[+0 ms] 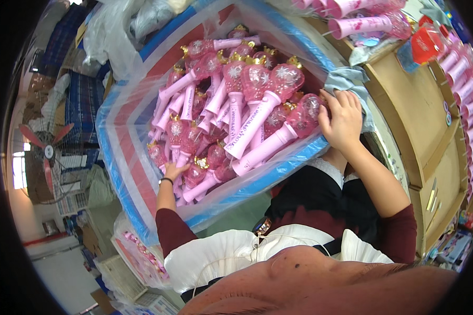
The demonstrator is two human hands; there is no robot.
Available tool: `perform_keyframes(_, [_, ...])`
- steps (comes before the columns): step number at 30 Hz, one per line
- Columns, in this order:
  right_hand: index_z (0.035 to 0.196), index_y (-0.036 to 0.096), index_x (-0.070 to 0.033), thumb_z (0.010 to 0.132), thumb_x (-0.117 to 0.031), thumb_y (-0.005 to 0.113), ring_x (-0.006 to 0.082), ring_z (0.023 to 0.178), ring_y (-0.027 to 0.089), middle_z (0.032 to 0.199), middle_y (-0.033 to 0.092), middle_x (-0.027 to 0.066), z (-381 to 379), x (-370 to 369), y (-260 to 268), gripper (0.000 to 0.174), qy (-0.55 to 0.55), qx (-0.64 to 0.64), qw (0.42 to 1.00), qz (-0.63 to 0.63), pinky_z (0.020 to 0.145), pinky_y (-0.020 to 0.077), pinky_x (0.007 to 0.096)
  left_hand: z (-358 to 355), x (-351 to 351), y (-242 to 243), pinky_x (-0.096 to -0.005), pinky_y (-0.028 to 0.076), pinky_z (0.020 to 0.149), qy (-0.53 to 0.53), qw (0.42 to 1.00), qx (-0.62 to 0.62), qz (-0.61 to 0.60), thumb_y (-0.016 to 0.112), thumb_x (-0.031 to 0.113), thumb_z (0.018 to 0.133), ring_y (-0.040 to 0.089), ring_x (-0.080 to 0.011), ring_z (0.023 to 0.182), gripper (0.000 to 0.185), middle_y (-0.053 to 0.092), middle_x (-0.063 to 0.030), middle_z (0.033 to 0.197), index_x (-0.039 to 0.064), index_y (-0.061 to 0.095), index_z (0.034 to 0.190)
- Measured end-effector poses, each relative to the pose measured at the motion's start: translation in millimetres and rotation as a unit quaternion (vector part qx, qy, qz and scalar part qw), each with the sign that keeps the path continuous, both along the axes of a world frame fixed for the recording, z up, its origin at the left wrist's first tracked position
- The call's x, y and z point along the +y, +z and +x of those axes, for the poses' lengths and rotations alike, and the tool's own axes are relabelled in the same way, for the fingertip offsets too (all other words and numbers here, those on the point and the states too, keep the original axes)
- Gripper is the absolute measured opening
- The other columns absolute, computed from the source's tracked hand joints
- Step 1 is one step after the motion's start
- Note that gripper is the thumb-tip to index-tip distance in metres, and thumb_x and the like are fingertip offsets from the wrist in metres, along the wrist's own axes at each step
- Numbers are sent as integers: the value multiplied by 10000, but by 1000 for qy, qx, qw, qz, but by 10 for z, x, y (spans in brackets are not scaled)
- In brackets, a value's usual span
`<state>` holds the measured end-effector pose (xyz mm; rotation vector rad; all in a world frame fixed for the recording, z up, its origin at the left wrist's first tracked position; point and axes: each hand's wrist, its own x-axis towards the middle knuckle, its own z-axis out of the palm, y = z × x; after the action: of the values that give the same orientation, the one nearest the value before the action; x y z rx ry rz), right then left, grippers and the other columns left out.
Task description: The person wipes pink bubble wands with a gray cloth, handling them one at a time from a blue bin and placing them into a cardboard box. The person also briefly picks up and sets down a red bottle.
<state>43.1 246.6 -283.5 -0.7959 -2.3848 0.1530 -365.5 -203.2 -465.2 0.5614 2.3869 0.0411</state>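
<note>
Before me stands a large plastic-lined bin with a blue rim, heaped with pink plastic toy wands that have clear pink heart-shaped heads and small gold crowns. My left hand reaches into the heap at the near left, its fingers on the pink handles; whether they grip one is hard to tell. My right hand rests at the bin's right rim, fingers spread, beside a wand head and against a grey-blue cloth draped there.
Cardboard trays line the right side, one holding a utility knife. More pink wands lie beyond them and at the top right, near a red container. A fan stands at left; clear plastic bags lie behind the bin.
</note>
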Motion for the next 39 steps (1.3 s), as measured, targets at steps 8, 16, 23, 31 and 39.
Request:
perform_keyframes(8, [1002, 656, -19, 732, -184, 601, 298, 969, 558, 945, 608, 136, 18, 2, -11, 321, 5, 44, 999, -2, 963, 377, 422, 341, 257, 413, -325, 480, 739, 63, 996, -63, 18, 711, 507, 706, 621, -211, 805, 550, 665, -106, 914, 23, 695, 965])
perform_keyframes(16, [968, 666, -12, 731, -181, 605, 290, 958, 564, 927, 617, 134, 45, -4, -59, 297, 7, 92, 996, -5, 966, 378, 413, 1081, 493, 1668, -395, 443, 863, -5, 986, 167, 6, 641, 589, 656, 545, -372, 954, 659, 562, -298, 963, -10, 693, 926])
perform_keyframes(23, [967, 672, -52, 725, -176, 617, 295, 937, 563, 905, 610, 114, 90, -8, -44, 277, 30, 162, 986, -20, 928, 395, 429, 1880, 757, 2549, -402, 441, 874, -77, 922, 332, 182, 721, 488, 648, 535, -390, 982, 580, 486, -291, 1116, -37, 666, 887])
perform_keyframes(31, [987, 643, -3, 876, -18, 536, 221, 819, 575, 899, 588, 120, 1125, -508, 221, 155, 111, 330, 896, -277, 732, 447, 283, 2151, 2305, 2301, -414, 431, 913, -235, 906, 189, 296, 706, 518, 670, 515, -409, 1034, 593, 479, -323, 1122, -27, 672, 901])
perform_keyframes(39, [1056, 632, 9, 883, -25, 552, 151, 946, 573, 1005, 623, 74, 2350, -982, -48, 193, -15, 390, 781, -487, 851, 433, 258, 2411, 2948, 2096, -437, 357, 1013, -299, 913, 202, 189, 643, 609, 716, 397, -488, 1206, 674, 357, -386, 1294, -12, 664, 977])
